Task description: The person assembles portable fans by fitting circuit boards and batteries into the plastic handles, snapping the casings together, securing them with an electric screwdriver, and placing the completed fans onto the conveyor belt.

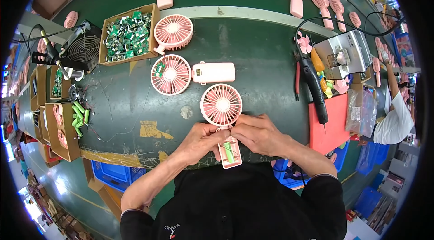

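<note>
Looks steeply down from head height, over the near edge of the desk [266, 82], and faces across toward its far edge. Stands close to the left hand [199, 144] and right hand [260, 134], framing both near the middle of that near edge. Takes in the black shirt [244, 199] below, bends the far edge into an arch, and reaches past the near left corner to the floor [72, 190].

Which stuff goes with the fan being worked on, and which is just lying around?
Likely for the job: pink fan in left hand, right hand at its neck; green battery inside; circuit boards; black tool.

Likely just lying about: left blue crate; clear plastic bag.
</note>
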A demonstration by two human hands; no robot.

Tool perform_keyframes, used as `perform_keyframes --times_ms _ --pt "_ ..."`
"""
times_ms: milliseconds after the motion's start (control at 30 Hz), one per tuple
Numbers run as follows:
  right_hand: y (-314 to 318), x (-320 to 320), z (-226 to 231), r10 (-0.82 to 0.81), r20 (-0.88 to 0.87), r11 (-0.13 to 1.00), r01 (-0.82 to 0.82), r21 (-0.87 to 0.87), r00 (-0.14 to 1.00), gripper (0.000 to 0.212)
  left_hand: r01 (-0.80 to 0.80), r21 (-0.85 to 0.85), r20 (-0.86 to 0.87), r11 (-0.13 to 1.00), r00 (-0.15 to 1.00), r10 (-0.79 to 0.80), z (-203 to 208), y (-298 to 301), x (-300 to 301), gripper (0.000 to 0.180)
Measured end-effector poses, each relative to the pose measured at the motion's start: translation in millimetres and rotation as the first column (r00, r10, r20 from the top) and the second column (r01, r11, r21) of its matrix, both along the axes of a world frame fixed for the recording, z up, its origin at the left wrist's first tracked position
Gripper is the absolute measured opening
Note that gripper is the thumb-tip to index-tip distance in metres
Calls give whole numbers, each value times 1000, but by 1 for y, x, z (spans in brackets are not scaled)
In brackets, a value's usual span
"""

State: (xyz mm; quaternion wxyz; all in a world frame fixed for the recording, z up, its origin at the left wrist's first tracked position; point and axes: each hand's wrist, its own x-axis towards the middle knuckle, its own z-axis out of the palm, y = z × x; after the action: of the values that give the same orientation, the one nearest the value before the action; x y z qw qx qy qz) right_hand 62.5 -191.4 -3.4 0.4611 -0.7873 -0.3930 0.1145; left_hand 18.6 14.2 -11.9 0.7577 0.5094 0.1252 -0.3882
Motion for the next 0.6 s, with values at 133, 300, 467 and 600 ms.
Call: perform_keyframes --times_ms 133,300,467,600 --pt "-1 -5 -3 13 114 999 -18 35 993 12 -21 -37 32 999 999 22 1 1 -4 18" --pt "-5 2 3 -19 -354 995 52 85 935 9 -57 78 140 995 989 46 3 2 -11 23" --pt "-6 -6 5 -141 -734 969 244 35 665 7 -161 164 234 973 965 120 6 3 -20 22" --pt "1 -12 4 -120 -809 959 278 56 576 10 -263 200 275 944 940 204 13 -1 -22 20"
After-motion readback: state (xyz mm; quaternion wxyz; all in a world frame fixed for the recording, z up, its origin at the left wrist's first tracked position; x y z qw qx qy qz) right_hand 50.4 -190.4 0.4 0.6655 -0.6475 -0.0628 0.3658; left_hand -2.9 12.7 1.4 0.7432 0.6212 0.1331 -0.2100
